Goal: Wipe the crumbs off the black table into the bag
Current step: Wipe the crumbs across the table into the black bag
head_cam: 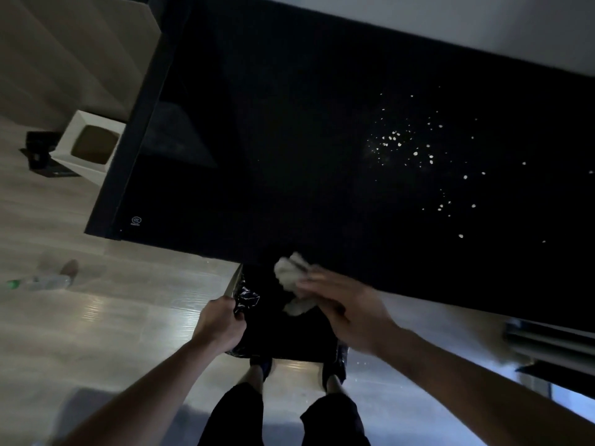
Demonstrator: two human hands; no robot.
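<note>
The black table [289,140] fills the upper middle of the head view. Pale crumbs [415,152] lie scattered over its right part, some trailing toward the front edge. A black plastic bag [289,333] hangs open just below the table's front edge. My left hand [219,323] grips the bag's crinkled left rim. My right hand [347,310] holds a crumpled whitish cloth [293,278] at the table's front edge, over the bag's mouth. The hand looks blurred.
A white square bin [90,146] stands on the wooden floor left of the table. A plastic bottle [42,280] lies on the floor at the far left. My feet [296,371] stand below the bag. Dark furniture [553,342] sits at the right.
</note>
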